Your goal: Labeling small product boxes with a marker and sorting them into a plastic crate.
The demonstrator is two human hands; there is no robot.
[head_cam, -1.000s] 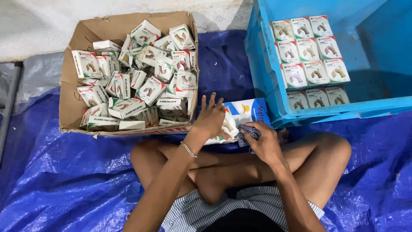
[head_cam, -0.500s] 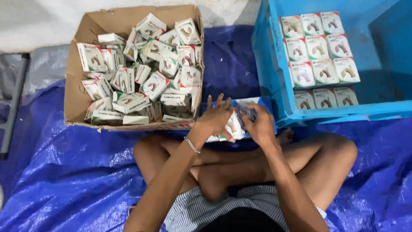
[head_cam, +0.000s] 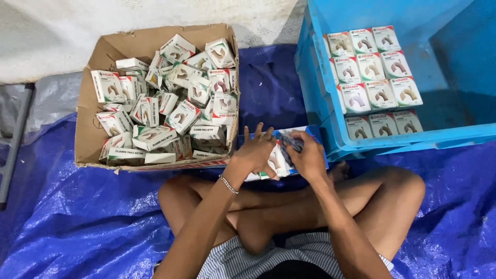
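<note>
The left hand, fingers spread, presses on a white-and-blue box lying on the tarp between the carton and crate, while the right hand pinches a small dark item (too blurred to identify) above it.

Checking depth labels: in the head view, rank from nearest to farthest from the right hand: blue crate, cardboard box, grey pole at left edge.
1. Blue crate, just beyond and to the right of the right hand.
2. Cardboard box, across to the left, past the left hand.
3. Grey pole, at the far left edge.
</note>
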